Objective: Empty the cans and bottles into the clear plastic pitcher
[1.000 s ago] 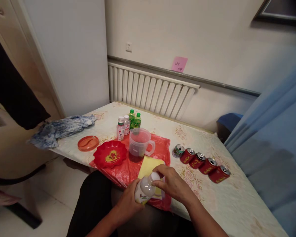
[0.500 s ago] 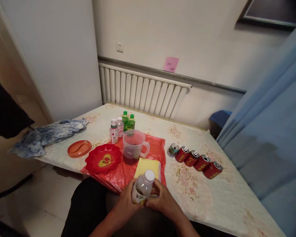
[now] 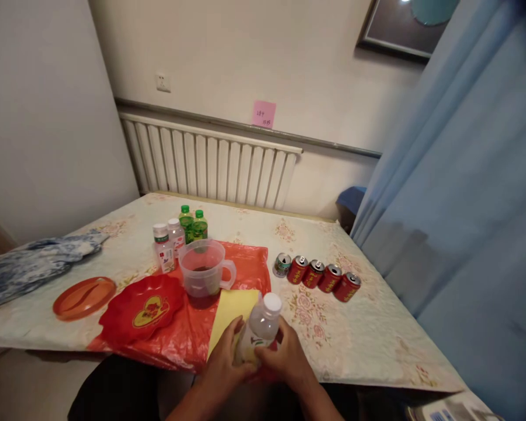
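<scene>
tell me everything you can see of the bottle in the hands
The bottle looks like clear plastic, with rounded shoulders, a white cap in place and a printed label, partly covered. It tilts, cap up and rightward, held by the left hand and right hand around its lower body, partly hiding the yellow item. Contents are unclear.

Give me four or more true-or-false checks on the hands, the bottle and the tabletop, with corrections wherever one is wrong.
1. The left hand and right hand are both on one white-capped bottle. True.
2. That bottle's cap is off. False: the white cap is on.
3. In view, the red plate lies left of the pitcher. True.
4. All cans in the row are red. False: the leftmost can is green and silver.
5. Two green-capped bottles stand behind the pitcher. True.
</scene>
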A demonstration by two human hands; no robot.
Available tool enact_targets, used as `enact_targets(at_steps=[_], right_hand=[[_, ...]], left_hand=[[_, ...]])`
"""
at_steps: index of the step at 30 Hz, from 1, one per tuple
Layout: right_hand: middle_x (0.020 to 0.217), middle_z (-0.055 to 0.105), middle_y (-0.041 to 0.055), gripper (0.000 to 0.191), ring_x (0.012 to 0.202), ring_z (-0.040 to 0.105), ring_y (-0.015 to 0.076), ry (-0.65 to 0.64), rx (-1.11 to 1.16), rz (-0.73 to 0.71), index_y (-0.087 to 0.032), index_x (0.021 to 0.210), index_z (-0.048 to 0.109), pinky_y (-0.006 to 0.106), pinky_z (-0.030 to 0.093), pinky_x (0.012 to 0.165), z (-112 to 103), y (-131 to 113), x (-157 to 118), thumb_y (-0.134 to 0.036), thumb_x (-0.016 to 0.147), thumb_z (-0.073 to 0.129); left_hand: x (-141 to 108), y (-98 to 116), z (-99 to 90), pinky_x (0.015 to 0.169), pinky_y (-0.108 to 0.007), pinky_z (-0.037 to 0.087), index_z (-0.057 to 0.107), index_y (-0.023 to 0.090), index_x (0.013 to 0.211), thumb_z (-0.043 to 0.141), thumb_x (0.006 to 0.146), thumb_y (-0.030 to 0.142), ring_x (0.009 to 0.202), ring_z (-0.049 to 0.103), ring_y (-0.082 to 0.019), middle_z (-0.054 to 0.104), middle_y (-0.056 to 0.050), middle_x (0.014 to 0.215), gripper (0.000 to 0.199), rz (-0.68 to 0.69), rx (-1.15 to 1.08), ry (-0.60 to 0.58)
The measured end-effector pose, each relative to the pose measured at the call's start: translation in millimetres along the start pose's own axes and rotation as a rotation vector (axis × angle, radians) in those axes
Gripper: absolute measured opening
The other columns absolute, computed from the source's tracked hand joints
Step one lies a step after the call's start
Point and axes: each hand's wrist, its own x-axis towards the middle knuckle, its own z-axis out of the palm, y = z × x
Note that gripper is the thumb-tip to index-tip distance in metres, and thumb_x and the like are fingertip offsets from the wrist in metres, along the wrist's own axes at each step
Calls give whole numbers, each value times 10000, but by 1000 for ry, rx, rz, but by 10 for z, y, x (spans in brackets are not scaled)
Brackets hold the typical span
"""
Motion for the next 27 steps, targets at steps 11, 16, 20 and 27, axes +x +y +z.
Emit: enact_targets(at_steps=[11, 16, 20, 27], right_hand=[[976, 719, 128, 540, 828, 672, 265, 545, -330, 30, -139, 1064, 621, 356, 522, 740, -883, 729, 876, -416, 605, 692], [1002, 722, 140, 589, 861, 669, 280, 665, -384, 11, -143, 1091, 630, 350, 507, 742, -904, 992, 1207, -452, 593, 686], [1019, 711, 163, 583, 890, 658, 298, 686, -393, 17, -125, 1051, 631, 361, 498, 749, -860, 1101, 1368, -474, 587, 679], [1066, 699, 169, 649, 951, 643, 305, 703, -414, -8, -117, 1118, 614, 372, 479, 805, -781, 1226, 1536, -492, 592, 674]], left_hand=[[-55, -338, -81, 946, -366, 484, 564, 128, 1180, 613, 637, 327, 1116, 611, -273, 641, -166, 1227, 581, -192, 97, 3], [-56, -475, -136, 928, -313, 498, 596, 158, 1144, 650, 642, 361, 1063, 636, -247, 685, -126, 1159, 544, -208, 91, 14], [-76, -558, -184, 940, -321, 499, 579, 153, 1147, 638, 655, 378, 1082, 634, -254, 684, -134, 1164, 544, -219, 78, -6], [-81, -633, -201, 943, -333, 497, 572, 159, 1129, 629, 666, 396, 1087, 641, -263, 710, -128, 1115, 523, -234, 75, -53]])
